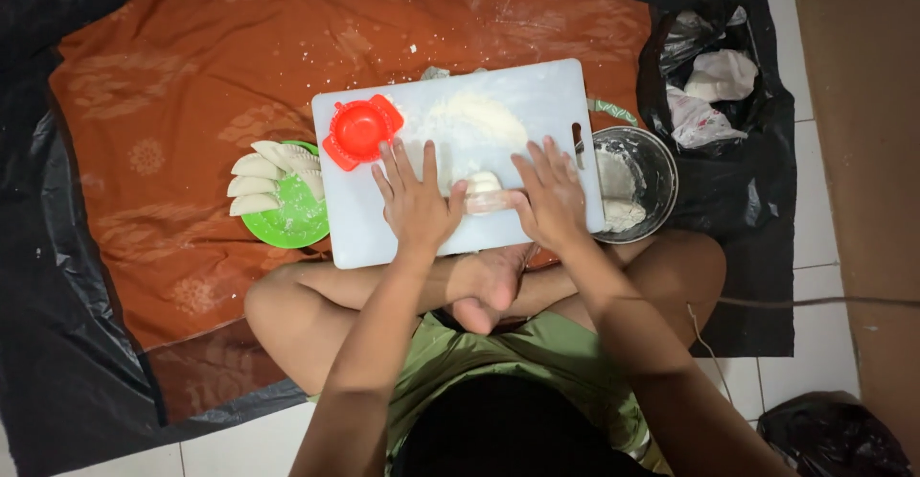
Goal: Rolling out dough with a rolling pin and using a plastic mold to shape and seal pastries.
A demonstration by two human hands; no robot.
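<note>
Taking the white cutting board (537, 93) as the landmark: just off its left edge sat a green plate (287, 228) with several folded, crimped dumplings (254, 186) lined up on it, on the orange cloth (192, 55). On the board's upper left corner lay a red dumpling press (361, 130), hinged open, and beside it toward the board's middle a scatter of flour (470, 122).

Lower on the board, the left hand (414, 204) lay flat with fingers spread, palm down, its thumb touching the left end of the dough piece (484, 192). The dough lay near the board's front edge, roughly at its centre, its long axis running left to right between the two hands. The right hand (551, 194) pressed on its right end, fingers spread and extended, not pinching. Both hands were about equally close, one at each end.

Just off the board's right edge stood a metal bowl (661, 165) holding more dough, and beyond it an open black bag (757, 103) with crumpled white wrappers.
</note>
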